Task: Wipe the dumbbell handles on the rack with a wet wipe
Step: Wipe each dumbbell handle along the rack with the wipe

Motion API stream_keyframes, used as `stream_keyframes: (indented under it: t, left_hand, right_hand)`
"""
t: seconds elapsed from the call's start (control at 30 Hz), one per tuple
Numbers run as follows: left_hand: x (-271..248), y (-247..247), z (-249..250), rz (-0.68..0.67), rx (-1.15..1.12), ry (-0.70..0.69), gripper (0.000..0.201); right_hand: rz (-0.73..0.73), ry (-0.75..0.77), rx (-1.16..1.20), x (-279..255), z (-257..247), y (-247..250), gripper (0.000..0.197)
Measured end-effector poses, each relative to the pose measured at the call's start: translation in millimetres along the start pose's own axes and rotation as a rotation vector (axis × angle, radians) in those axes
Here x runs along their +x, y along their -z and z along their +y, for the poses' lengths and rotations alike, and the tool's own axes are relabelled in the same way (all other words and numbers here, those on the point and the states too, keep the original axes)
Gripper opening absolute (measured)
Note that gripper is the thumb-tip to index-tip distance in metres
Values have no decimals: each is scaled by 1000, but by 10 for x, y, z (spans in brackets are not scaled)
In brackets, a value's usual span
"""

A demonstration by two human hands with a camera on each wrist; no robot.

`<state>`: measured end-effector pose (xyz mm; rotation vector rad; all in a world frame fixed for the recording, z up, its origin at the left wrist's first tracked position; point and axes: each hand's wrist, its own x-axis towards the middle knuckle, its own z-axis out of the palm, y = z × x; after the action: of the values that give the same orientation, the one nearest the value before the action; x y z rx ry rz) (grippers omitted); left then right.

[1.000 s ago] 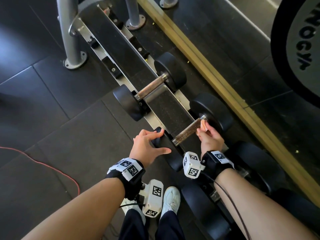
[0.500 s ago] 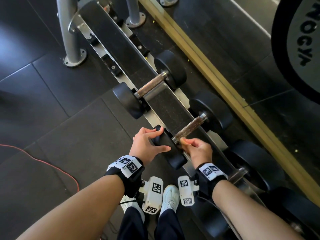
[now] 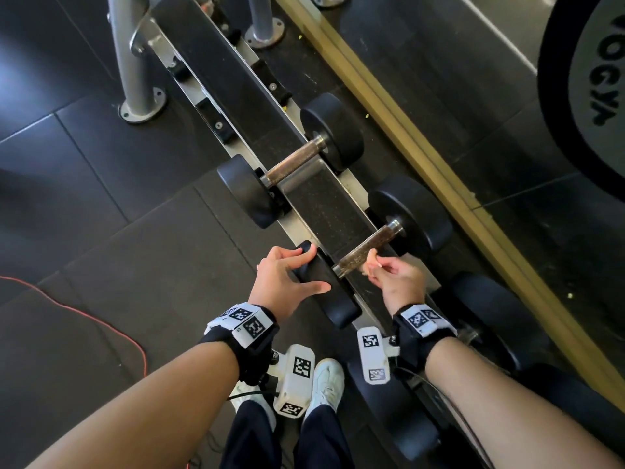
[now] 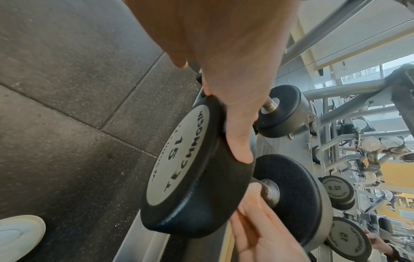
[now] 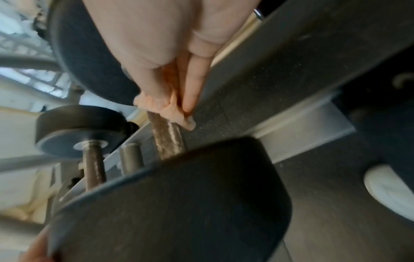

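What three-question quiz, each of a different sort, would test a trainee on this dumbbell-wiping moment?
1. True or false: the left hand holds the wipe.
2. Multiple choice: the right hand presses the wipe against (a) the rack, (b) the near dumbbell's handle, (c) the floor.
3. Fill in: the left hand grips the near dumbbell's front ____.

Key: 1 false; 2 b; 3 weight.
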<state>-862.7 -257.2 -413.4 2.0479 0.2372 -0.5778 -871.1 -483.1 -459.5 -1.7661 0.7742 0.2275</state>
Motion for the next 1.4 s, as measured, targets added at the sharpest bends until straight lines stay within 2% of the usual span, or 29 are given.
stream_keyframes:
  t: [0.07, 0.1, 0.2, 0.3, 0.4, 0.5, 0.53, 0.6, 0.67, 0.73, 0.8, 0.87, 0.97, 1.1, 1.17, 1.23, 1.3, 1.4]
  left_hand:
    - [-6, 9, -2, 0, 0, -5, 69]
    - [-9, 16, -2, 0, -2, -7, 70]
    - [-15, 15, -1, -4, 5, -11, 70]
    - [-28, 9, -9, 1, -5, -13, 69]
    - [-37, 2, -21, 0, -12, -19, 67]
    - [-51, -12, -44, 8, -27, -26, 66]
    - [-56, -18, -52, 9, -34, -32, 65]
    - [-65, -23, -71, 9, -46, -45, 65]
    - [-61, -20, -89, 5, -52, -50, 66]
    - [-51, -15, -106, 2, -55, -50, 65]
    - [-42, -18, -127, 2, -57, -53, 63]
    - [-43, -28, -146, 5, -66, -58, 64]
    - [-38, -50, -166, 8, -68, -59, 64]
    - [-27, -73, -182, 29, -86, -62, 65]
    - [-31, -71, -182, 27, -86, -61, 65]
    - [-32, -64, -182, 23, -76, -60, 66]
    - [-23, -62, -184, 22, -67, -57, 66]
    - [-21, -55, -187, 4, -60, -47, 64]
  right_hand:
    - [-6, 70, -89, 31, -147, 106, 4]
    - [46, 90, -108, 53, -227, 141, 2]
    - [189, 87, -159, 52, -321, 94, 14]
    - [104, 97, -249, -170, -262, -126, 24]
    - [-17, 154, -331, -297, -244, -136, 20]
    - [-97, 196, -392, -199, -443, 11, 10]
    - [-129, 237, -372, -154, -554, 55, 3]
    - [-166, 465, -410, -44, -768, 130, 15]
    - [-183, 716, -635, 93, -928, 164, 24]
    - [-232, 827, -909, 215, -1022, 134, 24]
    - [-294, 781, -1155, 281, -1029, 83, 18]
    - [-367, 701, -1309, 278, -979, 57, 22]
    - [-405, 647, -1325, 287, -952, 77, 28]
    - [-434, 762, -1312, 226, -928, -33, 32]
    - [-535, 815, -1310, 118, -872, -149, 36]
    - [-630, 741, -1287, 88, -846, -205, 39]
    - [-571, 595, -1211, 174, -887, -149, 39]
    - [-413, 590, -1198, 280, -852, -12, 40]
